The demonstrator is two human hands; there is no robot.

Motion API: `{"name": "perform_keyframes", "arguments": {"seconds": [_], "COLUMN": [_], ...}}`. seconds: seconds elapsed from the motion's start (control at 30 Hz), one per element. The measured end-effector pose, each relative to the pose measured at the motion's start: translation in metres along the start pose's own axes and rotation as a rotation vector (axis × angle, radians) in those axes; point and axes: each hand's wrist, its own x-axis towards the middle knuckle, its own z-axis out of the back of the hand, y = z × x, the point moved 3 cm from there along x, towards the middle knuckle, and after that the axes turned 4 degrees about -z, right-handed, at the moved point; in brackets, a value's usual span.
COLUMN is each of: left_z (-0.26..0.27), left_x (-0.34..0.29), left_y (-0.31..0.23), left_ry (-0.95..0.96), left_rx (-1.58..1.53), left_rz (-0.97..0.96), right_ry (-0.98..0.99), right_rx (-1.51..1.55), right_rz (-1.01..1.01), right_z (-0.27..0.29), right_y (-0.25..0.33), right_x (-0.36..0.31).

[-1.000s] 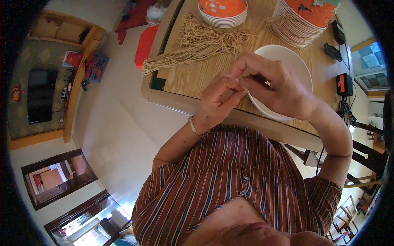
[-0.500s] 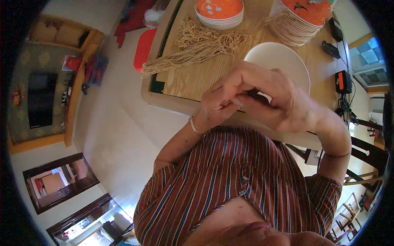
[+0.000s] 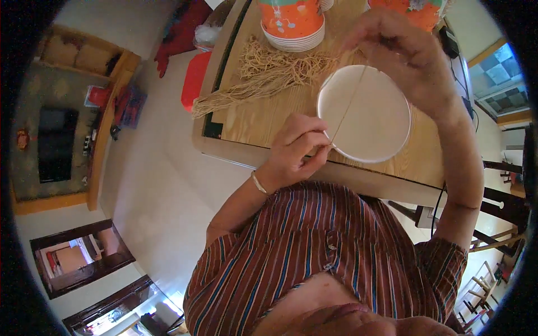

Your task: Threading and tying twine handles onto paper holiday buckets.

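Note:
A round white paper tub [image 3: 367, 115] faces me with its wide mouth at the table's near edge. A thin tan string [image 3: 348, 109] runs straight across that mouth. My left hand [image 3: 301, 147] is closed at the tub's left rim, with the string's near end pinched between thumb and fingers. Above the far rim, my right hand [image 3: 400, 56] is raised with curled fingers, and the string leads up toward them. Its fingertips are slightly blurred. Beyond the tub lies a loose bundle of tan strings [image 3: 280, 70], its tail reaching over the table's left edge.
A stack of orange printed paper tubs [image 3: 292, 25] stands behind the bundle. Another orange stack [image 3: 417, 14] is partly hidden by my right hand. A red stool [image 3: 196, 81] sits left of the wooden table [image 3: 252, 126]. A black cable [image 3: 440, 207] hangs at the table's near right.
My hands were together in front of the tub and have parted. The right moved up and away, the left to the rim. The string now shows stretched across the tub, which is tipped more toward me.

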Motion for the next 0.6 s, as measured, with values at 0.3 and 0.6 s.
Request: {"name": "perform_keyframes", "arguments": {"seconds": [0.3, 0.6], "left_z": [-0.006, -0.015], "left_x": [-0.006, 0.029], "left_y": [-0.023, -0.054], "left_ry": [0.172, 0.287], "left_rx": [0.244, 0.169], "left_rz": [-0.19, -0.092], "right_ry": [-0.289, -0.272], "right_rx": [0.476, 0.483], "right_rz": [0.222, -0.253], "right_z": [0.052, 0.039], "right_y": [0.01, 0.004], "right_x": [0.016, 0.011]}}
